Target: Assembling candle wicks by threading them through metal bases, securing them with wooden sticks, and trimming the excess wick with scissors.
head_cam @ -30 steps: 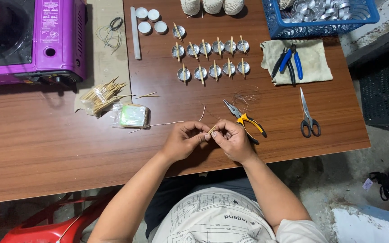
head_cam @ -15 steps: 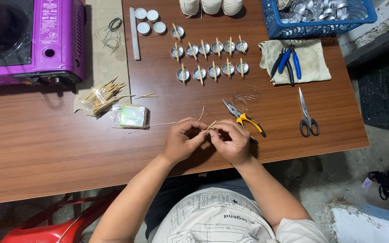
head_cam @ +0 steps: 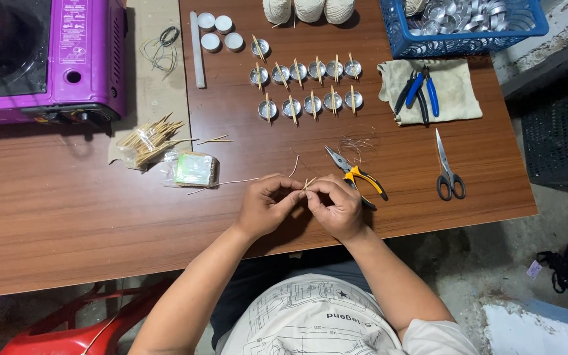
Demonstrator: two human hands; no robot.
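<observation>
1. Your left hand and right hand sit together at the lower centre of the frame, fingertips pinched on a thin wooden stick at the table's front edge. The stick looks brittle; squeeze or bend it too hard and it could snap.
2. The yellow-handled pliers lie just beside your right hand, jaws toward the upper left; a careless wrist shift could knock them.
3. Fine wire, nearly invisible on the wood grain, loops just above the pliers and could snag your fingers.
4. Small round metal cups, shiny, each with a stick across it, stand in rows at upper centre; a sweeping reach could scatter them.
5. Steel scissors lie to the right, well apart.
</observation>
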